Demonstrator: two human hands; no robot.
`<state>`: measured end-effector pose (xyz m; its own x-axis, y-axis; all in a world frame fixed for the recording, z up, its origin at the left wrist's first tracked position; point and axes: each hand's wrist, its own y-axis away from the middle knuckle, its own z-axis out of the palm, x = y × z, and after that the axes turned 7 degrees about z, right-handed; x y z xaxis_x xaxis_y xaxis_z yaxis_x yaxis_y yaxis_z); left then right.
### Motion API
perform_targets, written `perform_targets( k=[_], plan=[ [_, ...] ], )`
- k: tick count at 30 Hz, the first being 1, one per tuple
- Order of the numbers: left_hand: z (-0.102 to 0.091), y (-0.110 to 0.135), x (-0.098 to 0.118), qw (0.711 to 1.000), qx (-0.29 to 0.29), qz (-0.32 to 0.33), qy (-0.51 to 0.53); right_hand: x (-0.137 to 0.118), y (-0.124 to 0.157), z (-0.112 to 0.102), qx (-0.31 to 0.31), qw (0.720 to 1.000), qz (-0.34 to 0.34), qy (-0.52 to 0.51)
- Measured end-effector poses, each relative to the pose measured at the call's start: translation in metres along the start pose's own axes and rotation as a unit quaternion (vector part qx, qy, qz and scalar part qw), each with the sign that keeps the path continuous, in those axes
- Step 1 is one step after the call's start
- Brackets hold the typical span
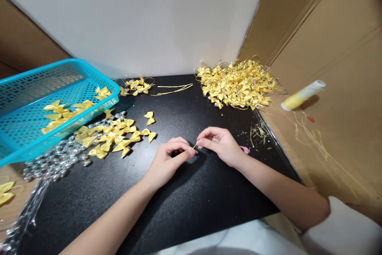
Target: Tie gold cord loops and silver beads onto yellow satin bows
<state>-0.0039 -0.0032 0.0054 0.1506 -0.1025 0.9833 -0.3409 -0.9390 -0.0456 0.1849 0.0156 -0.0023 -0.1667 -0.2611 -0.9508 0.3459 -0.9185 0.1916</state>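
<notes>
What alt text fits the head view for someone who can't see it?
The left hand and right hand hold a gold cord over a black table. Yellow bows, silver beads and a blue basket lie at left; a bow heap sits back right.

A thin gold cord point(195, 145) slants nearly straight over the black tabletop point(179, 211); its ends seem hidden.

The left hand point(170, 159) and right hand point(220, 146) are bare, as are the 2 forearms point(119, 211). A plain white sleeve point(343, 227) ends near the right elbow, and pale, whitish clothing point(238, 241) shows at the body's front.
</notes>
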Motion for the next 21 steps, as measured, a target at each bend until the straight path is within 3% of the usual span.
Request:
perform_targets(
  k=[6,10,21],
  plan=[
    [-0.0045,0.0006,0.0035,0.993,-0.103,0.035,-0.054,-0.0001,0.0007,-0.0005,-0.034,0.998,0.035,-0.035],
    [-0.0042,0.0027,0.0007,0.995,-0.094,0.031,-0.026,-0.0013,0.0017,0.0007,-0.041,0.998,0.042,-0.016],
    [0.0037,0.0047,0.0002,0.995,-0.067,-0.054,0.045,-0.0044,0.004,0.003,-0.047,0.997,0.053,-0.002]
  ],
)
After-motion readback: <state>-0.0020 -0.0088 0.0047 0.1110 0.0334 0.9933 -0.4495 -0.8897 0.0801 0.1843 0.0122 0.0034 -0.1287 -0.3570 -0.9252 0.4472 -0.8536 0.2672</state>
